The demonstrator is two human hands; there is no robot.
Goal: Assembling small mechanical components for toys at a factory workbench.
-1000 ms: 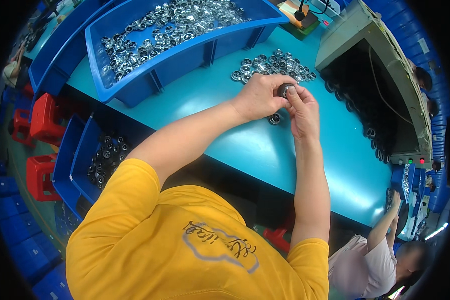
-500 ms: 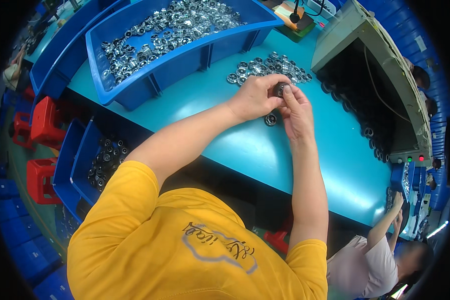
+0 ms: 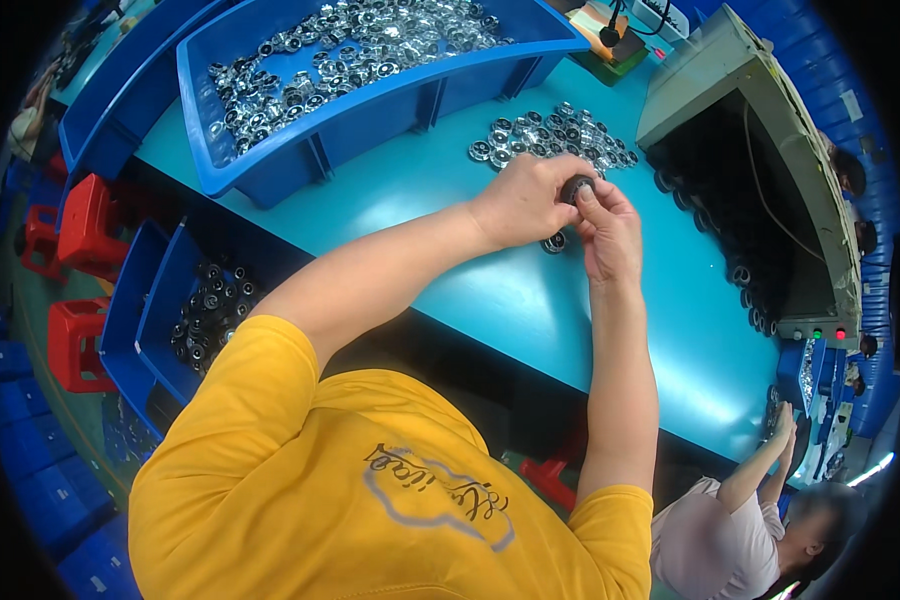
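Over the blue-green tabletop, my left hand [image 3: 526,204] and my right hand [image 3: 613,232] meet, their fingers closed around one small black wheel-shaped part [image 3: 575,187]. Both thumbs press against it from the near side. Just below my fingers, a single silver-and-black round part [image 3: 553,243] lies on the table, partly covered by my hands. Beyond them is a loose pile of silver round parts [image 3: 560,132] with dark centres.
A large blue bin [image 3: 370,115] of silver parts stands at the back left. To the right sits a beige machine [image 3: 705,75] with a dark opening and rows of black parts. A lower blue bin [image 3: 160,290] holds black parts. Another person [image 3: 730,520] works at lower right.
The view has shifted slightly. Both hands stay together on the black wheel-shaped part, which now shows turned a little differently between the fingers.
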